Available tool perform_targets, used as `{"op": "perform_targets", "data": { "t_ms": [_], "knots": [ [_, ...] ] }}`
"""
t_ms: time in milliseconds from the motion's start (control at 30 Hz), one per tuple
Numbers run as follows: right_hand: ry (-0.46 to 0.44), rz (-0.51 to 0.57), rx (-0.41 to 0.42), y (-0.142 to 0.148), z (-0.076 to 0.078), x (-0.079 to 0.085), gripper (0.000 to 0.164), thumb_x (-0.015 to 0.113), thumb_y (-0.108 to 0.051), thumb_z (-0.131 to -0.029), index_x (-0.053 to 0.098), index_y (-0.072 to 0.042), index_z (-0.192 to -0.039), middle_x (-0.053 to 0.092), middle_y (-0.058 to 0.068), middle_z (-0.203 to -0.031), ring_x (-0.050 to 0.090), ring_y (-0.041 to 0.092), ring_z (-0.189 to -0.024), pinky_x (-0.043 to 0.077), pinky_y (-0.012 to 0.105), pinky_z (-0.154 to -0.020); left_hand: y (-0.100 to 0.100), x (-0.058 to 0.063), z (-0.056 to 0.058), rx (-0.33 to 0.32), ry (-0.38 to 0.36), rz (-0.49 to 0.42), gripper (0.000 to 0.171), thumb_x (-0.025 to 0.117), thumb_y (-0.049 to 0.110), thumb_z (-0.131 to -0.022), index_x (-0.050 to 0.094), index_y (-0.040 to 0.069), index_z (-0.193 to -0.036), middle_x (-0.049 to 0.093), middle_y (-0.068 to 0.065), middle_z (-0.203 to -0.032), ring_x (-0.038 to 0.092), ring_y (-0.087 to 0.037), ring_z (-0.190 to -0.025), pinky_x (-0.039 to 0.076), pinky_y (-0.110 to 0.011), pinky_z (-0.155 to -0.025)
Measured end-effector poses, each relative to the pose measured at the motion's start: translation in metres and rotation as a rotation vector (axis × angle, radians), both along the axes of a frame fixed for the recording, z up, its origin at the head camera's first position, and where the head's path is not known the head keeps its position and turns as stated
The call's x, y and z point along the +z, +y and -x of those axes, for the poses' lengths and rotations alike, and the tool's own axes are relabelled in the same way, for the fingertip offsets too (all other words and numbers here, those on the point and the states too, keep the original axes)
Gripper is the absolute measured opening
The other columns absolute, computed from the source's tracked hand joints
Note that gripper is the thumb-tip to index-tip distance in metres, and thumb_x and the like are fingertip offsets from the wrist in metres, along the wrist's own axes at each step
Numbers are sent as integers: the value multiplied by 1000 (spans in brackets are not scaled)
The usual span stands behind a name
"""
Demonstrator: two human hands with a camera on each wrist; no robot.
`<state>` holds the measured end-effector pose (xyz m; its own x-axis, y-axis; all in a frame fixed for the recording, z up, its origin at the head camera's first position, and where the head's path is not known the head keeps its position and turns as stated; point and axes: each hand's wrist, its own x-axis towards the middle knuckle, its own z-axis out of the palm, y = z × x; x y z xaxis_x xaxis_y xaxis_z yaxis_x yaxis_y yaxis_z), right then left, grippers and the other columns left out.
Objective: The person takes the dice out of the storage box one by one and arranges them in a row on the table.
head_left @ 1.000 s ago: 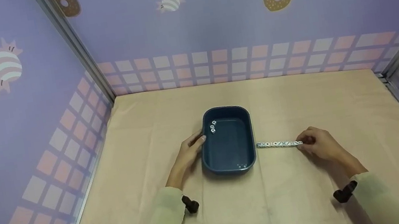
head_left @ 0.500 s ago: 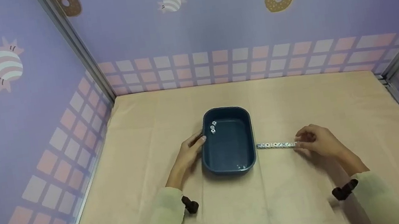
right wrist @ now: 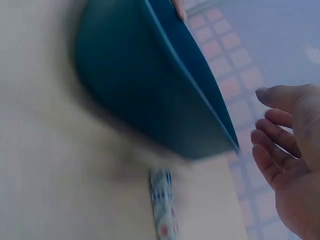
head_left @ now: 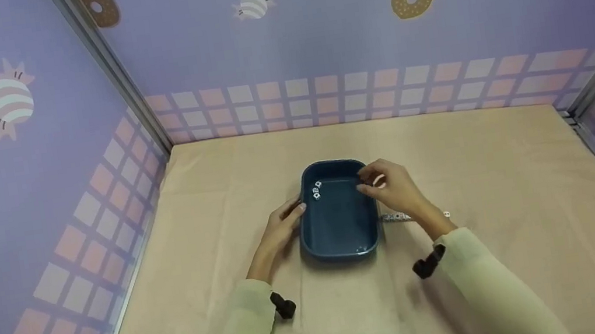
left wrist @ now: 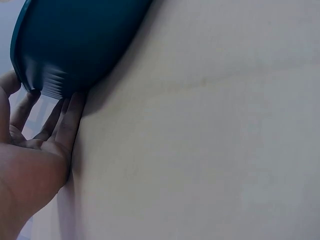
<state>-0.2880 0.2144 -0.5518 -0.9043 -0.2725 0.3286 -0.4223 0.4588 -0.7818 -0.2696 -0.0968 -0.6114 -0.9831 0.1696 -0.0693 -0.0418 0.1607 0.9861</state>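
Note:
A deep blue rectangular dish (head_left: 340, 213) with rounded corners stands upright on the cloth. My left hand (head_left: 280, 228) holds its left side, thumb at the rim and fingers against the outer wall, as the left wrist view shows. Small white dice-like cubes (head_left: 317, 190) with dark marks lie inside by the left wall. Over the dish's right rim hovers my right hand (head_left: 391, 185); in the right wrist view its thumb and fingers are apart, with nothing visible between them. A row of similar white cubes (head_left: 396, 217) lies right of the dish, its middle hidden by my right forearm.
A beige cloth (head_left: 249, 162) covers the table. Purple walls (head_left: 335, 26) with pink and white squares enclose the back and sides, with metal corner posts (head_left: 112, 71). Dark devices (head_left: 430, 262) sit at both wrists.
My right hand has left the right end of the cube row and moved left and farther back, to over the dish's right rim. My left hand and the dish stay in place.

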Motion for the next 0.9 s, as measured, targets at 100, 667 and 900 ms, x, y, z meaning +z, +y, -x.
{"op": "perform_targets", "data": {
  "t_ms": [100, 667, 900],
  "knots": [
    [-1, 8, 4, -32, 10, 1, 31, 82, -10, -94, 73, 4, -119, 71, 13, -108, 70, 27, -96, 60, 43, -85, -1, -1, -1, -1, 13, 10, 55, 64, 35, -108, 54, 11, -156, 50, -12, -161, 42, -32, -152, 36, -46, -123],
    [-130, -56, -47, -102, 28, -32, 29, 80, -7, -94, 74, 3, -121, 69, 17, -114, 70, 28, -104, 59, 39, -93, 0, -2, 3, -51, 27, -71, 52, 61, 31, -110, 53, 11, -157, 53, -13, -158, 51, -31, -145, 45, -44, -117],
    [-112, -173, -30, -106, 27, -40, 32, 81, -5, -91, 74, 3, -121, 67, 14, -114, 70, 27, -105, 58, 40, -95, -1, -2, 4, -39, 33, -57, 51, 63, 32, -109, 55, 12, -155, 54, -10, -158, 49, -29, -147, 42, -45, -119]
  ]
}}
